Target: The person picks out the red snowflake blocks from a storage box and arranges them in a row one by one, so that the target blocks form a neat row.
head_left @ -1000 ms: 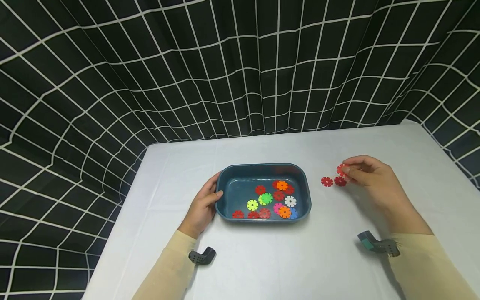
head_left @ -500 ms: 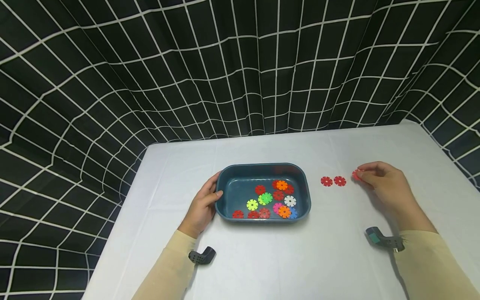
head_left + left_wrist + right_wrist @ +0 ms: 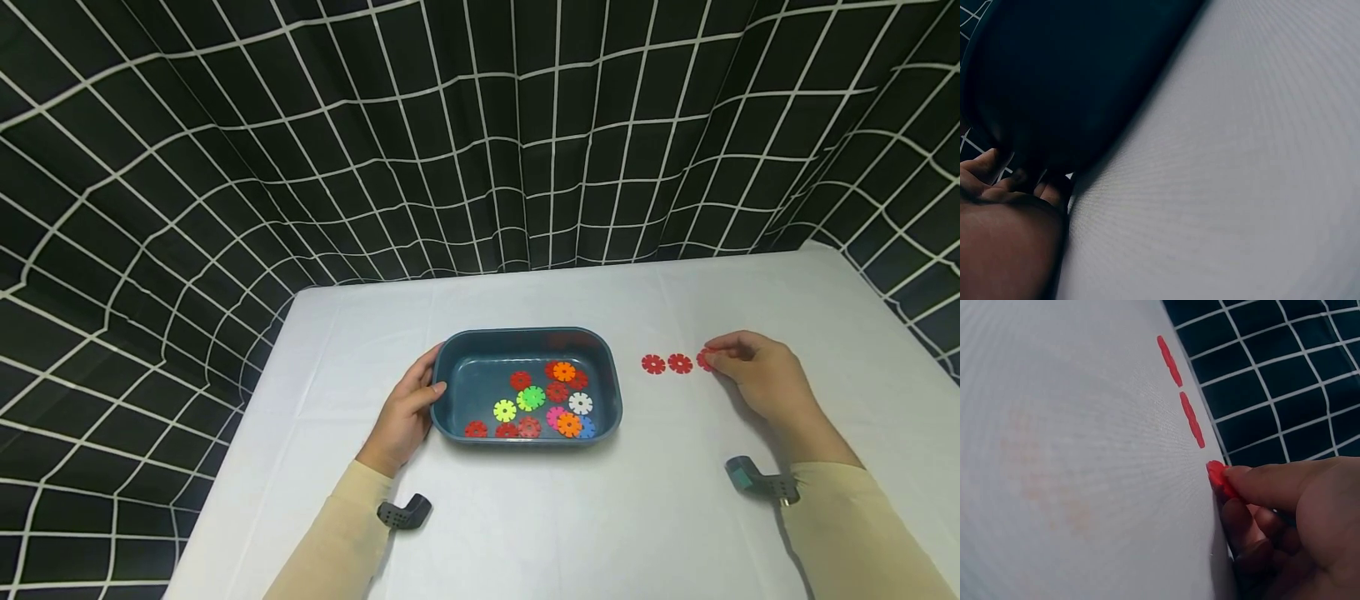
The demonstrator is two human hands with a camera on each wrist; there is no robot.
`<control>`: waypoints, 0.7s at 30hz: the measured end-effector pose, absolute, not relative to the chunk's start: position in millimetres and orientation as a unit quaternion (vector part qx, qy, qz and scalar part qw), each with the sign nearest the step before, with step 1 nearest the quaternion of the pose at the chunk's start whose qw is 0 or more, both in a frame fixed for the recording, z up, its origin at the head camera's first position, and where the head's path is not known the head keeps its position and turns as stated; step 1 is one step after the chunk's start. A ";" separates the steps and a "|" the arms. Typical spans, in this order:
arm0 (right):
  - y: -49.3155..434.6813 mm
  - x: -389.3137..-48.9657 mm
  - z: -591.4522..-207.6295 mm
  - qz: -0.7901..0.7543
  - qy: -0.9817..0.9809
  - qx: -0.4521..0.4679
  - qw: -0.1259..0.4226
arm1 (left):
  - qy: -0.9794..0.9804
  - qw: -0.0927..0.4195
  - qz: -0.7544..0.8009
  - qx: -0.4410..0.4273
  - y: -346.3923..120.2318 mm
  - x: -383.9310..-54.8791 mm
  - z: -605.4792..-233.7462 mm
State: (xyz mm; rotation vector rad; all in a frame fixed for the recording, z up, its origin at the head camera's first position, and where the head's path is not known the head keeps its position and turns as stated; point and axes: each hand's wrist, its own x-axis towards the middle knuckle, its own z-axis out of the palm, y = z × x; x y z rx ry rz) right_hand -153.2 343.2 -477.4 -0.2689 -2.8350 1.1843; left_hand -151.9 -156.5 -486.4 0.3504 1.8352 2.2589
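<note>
My right hand [image 3: 765, 375] pinches a red notched disc [image 3: 705, 359] between thumb and fingers, low over the white table. Two more red notched discs, one nearer [image 3: 679, 363] and one farther left [image 3: 653, 364], lie flat in a row beside it. In the right wrist view the pinched disc [image 3: 1219, 477] follows on from that row. At the left end of a dark teal tray [image 3: 480, 332], my left hand [image 3: 405, 417] grips the wall, thumb over the rim. Its fingers [image 3: 1007, 181] are partly hidden behind the tray in the left wrist view.
Inside the tray lie several notched discs in red, orange, yellow-green, pink and blue, and a white disc [image 3: 581, 403]. A white cloth covers the table [image 3: 525, 517]. Behind it hangs a black curtain [image 3: 480, 167] with a white grid.
My right hand has moved right past the two discs on the table, then slightly back left and down with its red disc. My left hand and the tray stay put.
</note>
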 end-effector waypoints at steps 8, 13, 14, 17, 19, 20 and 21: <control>340.0 -155.0 -475.4 0.365 -0.927 -0.081 0.030 | 0.619 0.104 0.769 0.120 -156.7 -152.3 -486.6; 340.7 -155.8 -471.7 0.372 -0.922 -0.102 0.031 | 0.619 0.104 0.768 0.127 -157.2 -152.6 -486.7; 341.9 -155.5 -471.1 0.381 -0.917 -0.112 0.030 | 0.619 0.104 0.767 0.128 -157.4 -152.7 -487.0; 346.6 -153.9 -467.9 0.434 -0.889 -0.144 0.023 | 0.617 0.106 0.769 0.128 -157.6 -152.8 -487.7; 350.2 -152.0 -465.4 0.469 -0.869 -0.160 0.015 | 0.617 0.106 0.769 0.128 -157.5 -152.9 -487.8; 351.9 -151.1 -464.0 0.487 -0.858 -0.164 0.012 | 0.617 0.106 0.769 0.127 -157.4 -152.7 -487.5; 353.3 -150.2 -462.0 0.505 -0.847 -0.166 0.009 | 0.618 0.106 0.769 0.127 -157.4 -152.7 -487.4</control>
